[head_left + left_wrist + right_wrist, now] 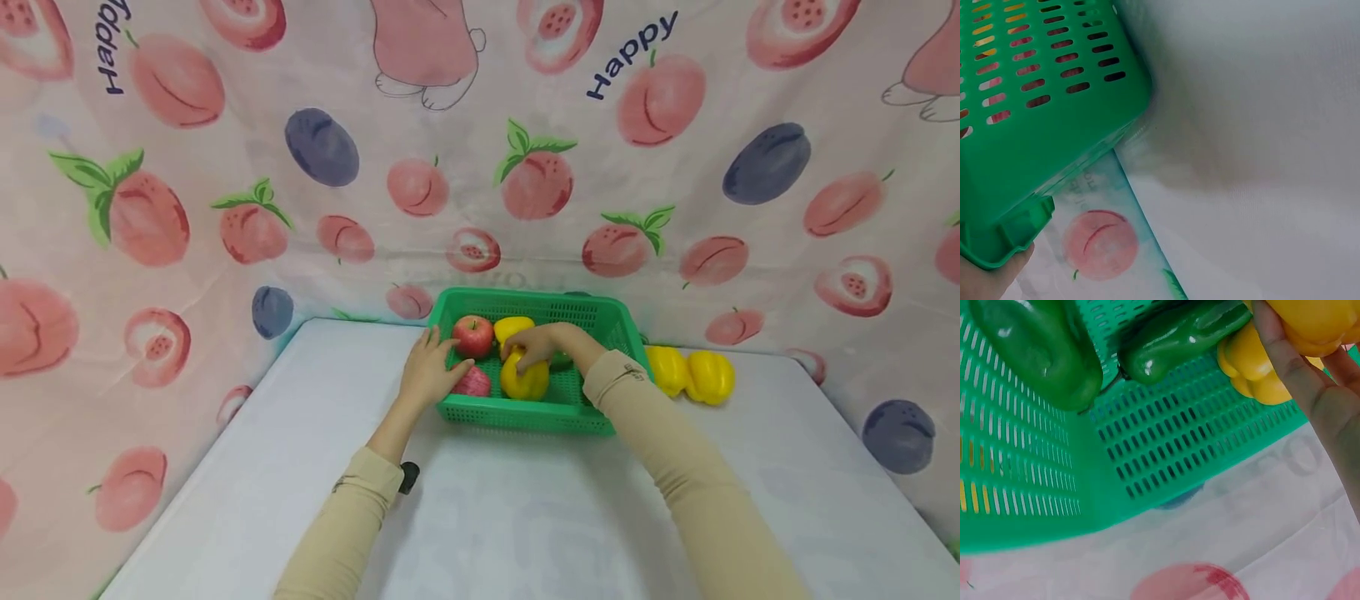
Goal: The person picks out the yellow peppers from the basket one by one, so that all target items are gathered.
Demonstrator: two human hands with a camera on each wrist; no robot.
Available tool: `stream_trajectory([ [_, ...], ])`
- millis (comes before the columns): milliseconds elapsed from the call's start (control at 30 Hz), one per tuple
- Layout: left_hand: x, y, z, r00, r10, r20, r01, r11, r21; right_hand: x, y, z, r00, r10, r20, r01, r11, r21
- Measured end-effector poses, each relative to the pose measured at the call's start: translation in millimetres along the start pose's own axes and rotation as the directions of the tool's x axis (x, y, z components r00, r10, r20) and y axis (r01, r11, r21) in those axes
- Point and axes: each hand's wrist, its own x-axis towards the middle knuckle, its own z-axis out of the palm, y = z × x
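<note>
A green plastic basket (525,419) stands on the white table. My left hand (427,371) grips its left rim, and in the left wrist view a finger (1019,262) lies under the rim. My right hand (536,340) reaches into the basket and holds a yellow bell pepper (525,382) from above. In the right wrist view that held pepper (1313,325) is partly cut off at the top. Another yellow bell pepper (514,327) lies behind it. A red apple (473,337) and a pink, net-textured round thing (474,382) sit at the basket's left side.
Two green peppers lie in the basket's right part, one long pepper (1179,344) and one broader pepper (1041,356). Outside, right of the basket, yellow bell peppers (710,377) lie on the table (510,517). A fruit-printed cloth (465,150) hangs close behind the basket.
</note>
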Motion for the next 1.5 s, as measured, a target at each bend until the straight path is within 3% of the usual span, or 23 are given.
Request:
stream_trajectory([
  [200, -0.2, -3.0, 0.1, 1.0, -0.002, -0.001, 0.002, 1.0, 0.024, -11.5, -5.8, -1.6, 0.994, -0.075, -0.076, 0.072, 0.996, -0.044],
  [433, 0.2, -2.0, 1.6, 1.0, -0.001, 0.004, 0.001, 1.0, 0.01, -29.7, -7.4, -4.9, 0.984, -0.067, -0.166, 0.055, 0.996, -0.074],
  [567, 0.3, -0.5, 1.0, 1.0, 0.009, -0.006, -0.009, 1.0, 0.015, -44.6, -9.3, -6.3, 0.965, -0.056, -0.255, 0.046, 0.998, -0.044],
  [700, -0.7, -0.2, 1.6, 1.0, 0.018, -0.005, -0.018, 1.0, 0.019, -56.6, -7.4, -3.2, 0.936, -0.078, -0.342, 0.088, 0.996, 0.014],
  [933, -0.3, -0.9, 1.0, 1.0, 0.018, 0.004, -0.018, 1.0, 0.012, -70.1, -5.5, 8.3, 0.868, -0.135, -0.477, 0.197, 0.977, 0.082],
  [1300, 1.1, 1.9, -3.3, 1.0, 0.023, 0.017, -0.023, 0.999, 0.021, -78.7, -1.1, 30.4, 0.761, -0.102, -0.64, 0.25, 0.957, 0.145],
  [1400, 1.3, 1.6, -3.0, 0.999, 0.018, 0.031, -0.019, 1.0, 0.024, -80.1, -2.2, 38.4, 0.709, -0.071, -0.702, 0.274, 0.944, 0.182],
  [1500, 1.4, 0.6, -3.0, 0.999, 0.016, 0.03, -0.017, 0.999, 0.042, -79.7, -4.9, 46.6, 0.631, 0.005, -0.776, 0.316, 0.912, 0.263],
])
